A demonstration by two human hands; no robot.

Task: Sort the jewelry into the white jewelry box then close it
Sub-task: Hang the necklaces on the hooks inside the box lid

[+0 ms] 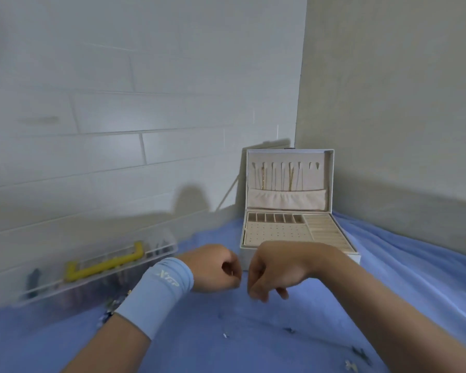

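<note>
Near side of open jewelry box (331,184), over blue cloth (242,337).
Left hand (215,267), right hand (275,271): fingers curled; grasped item, if any, cannot tell.

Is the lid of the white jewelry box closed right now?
No, the jewelry box has its lid standing upright and open, with thin chains hanging inside it.

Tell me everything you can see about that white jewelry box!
The white jewelry box stands open on the blue cloth in the wall corner, its lid upright. Inside looks soft beige. The lid has hooks with thin gold chains hanging down to a gathered pocket. The base holds a row of small compartments, a panel of tiny holes and ridged slots on the right. The right hand hides part of its front edge; whether it touches cannot be told.
</note>
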